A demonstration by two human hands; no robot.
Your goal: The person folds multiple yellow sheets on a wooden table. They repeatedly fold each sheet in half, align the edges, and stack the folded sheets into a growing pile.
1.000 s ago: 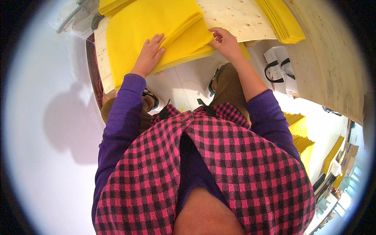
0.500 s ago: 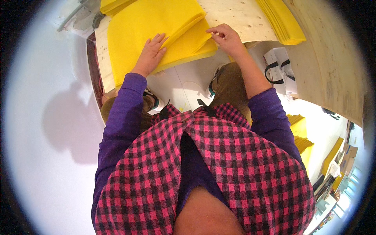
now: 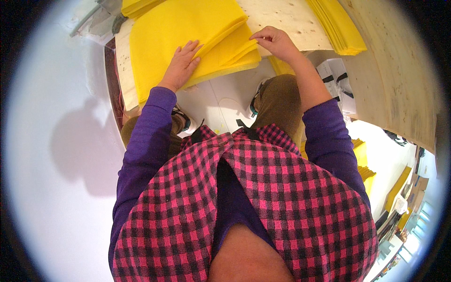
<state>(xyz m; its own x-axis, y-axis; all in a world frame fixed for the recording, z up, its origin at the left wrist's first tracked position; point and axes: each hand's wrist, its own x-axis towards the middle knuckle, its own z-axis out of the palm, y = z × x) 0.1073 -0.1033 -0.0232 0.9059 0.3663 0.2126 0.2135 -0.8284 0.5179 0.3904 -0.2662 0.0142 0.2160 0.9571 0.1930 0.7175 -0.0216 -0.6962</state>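
Note:
Soft yellow felt-like fabric [image 3: 164,42] lies in layers on the wooden table ahead of me, its near edge hanging a little over the table's edge. My left hand [image 3: 181,68] rests flat on it with the fingers stretched out, beside a folded-over flap [image 3: 237,47]. At the flap's right corner, the thumb and forefinger of my right hand [image 3: 277,43] are pinched together on the fabric's edge. How many layers the pinch takes in cannot be made out.
A second stack of yellow fabric [image 3: 339,28] sits at the far right, and another yellow piece [image 3: 141,6] at the far left. The pale wooden tabletop [image 3: 286,21] curves round to the right. Below it stands a white bag [image 3: 342,89] with black handles. More yellow stacks [image 3: 361,160] are behind on the right.
My right hand has shifted slightly to the right, its forearm and elbow swinging outward. A yellow strip now shows below that hand. My left hand stays in place.

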